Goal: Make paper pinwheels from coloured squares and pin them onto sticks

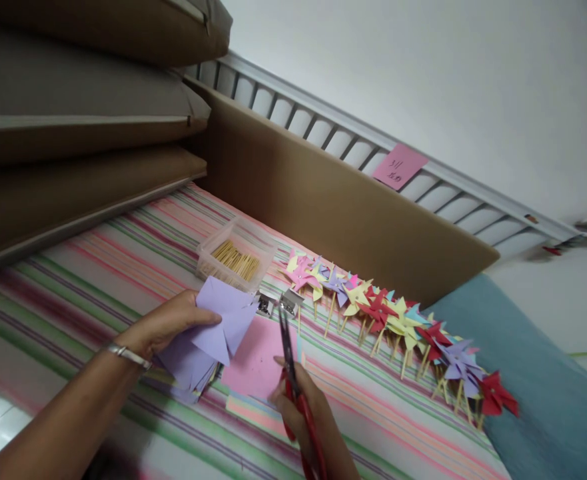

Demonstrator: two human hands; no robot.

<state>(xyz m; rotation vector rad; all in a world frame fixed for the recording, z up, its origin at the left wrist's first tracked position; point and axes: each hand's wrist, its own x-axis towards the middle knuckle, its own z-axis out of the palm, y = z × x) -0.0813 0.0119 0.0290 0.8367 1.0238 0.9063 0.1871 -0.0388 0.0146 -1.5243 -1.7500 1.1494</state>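
Note:
My left hand pinches a purple paper square with slits cut in from its corners. Under it lies a pile of more purple cut sheets. In my right hand is a pair of scissors with red handles, its dark blades pointing up and away, apart from the paper. Between the hands a pink sheet tops a stack of coloured paper. Just beyond it are two small boxes of shiny metal pieces, too small to make out well.
A clear plastic box holds many short wooden sticks. Paper pinwheels on sticks lie in a row to the right. Folded cushions or mattresses are stacked at the left. Behind, a brown board leans against a railing bearing a pink note.

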